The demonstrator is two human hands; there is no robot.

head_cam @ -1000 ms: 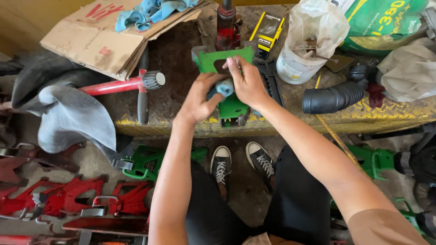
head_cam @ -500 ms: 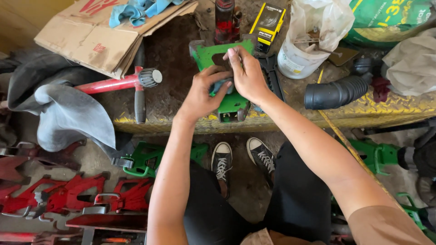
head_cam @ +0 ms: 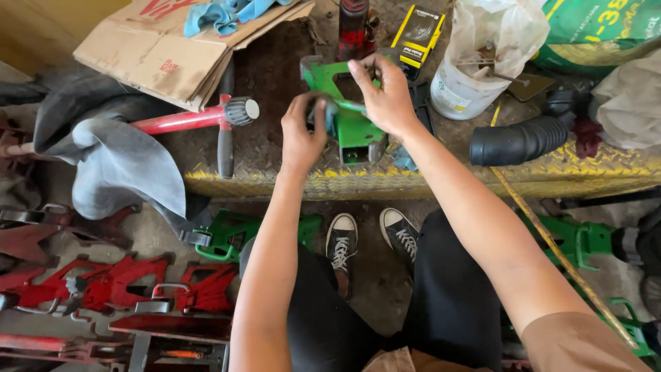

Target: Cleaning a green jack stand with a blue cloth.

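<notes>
Seated view from above, both of your arms extended to a workbench (head_cam: 441,180) with a worn yellow tread-plate front edge. The green metal bracket (head_cam: 354,127) lies on the dirty bench top just behind that edge, directly ahead of your knees, so that both hands can work on it without lifting its weight.

Your right hand (head_cam: 387,96) arches over the bracket's upper part, wrist raised, fingers curled together and pinched on a thin green strip or pin at the bracket's top; this appears to steady the piece from above. Your left hand (head_cam: 303,131) comes in from the lower left, forearm nearly straight, fingers closed around a small dark part at the bracket's left flank; what the part is cannot be told, as the hand hides most of it.

Around the work: a red-handled tool with a ribbed grey knob (head_cam: 206,117) lies to the left, touching a flattened cardboard sheet (head_cam: 158,48) that carries a blue rag (head_cam: 220,15). A yellow-and-black box (head_cam: 416,34) and a white bucket with a plastic bag (head_cam: 475,62) stand behind the bracket; a black corrugated hose (head_cam: 523,141) lies to the right. Red jack stands (head_cam: 131,282) and a green jack part (head_cam: 231,238) rest on the floor below.
</notes>
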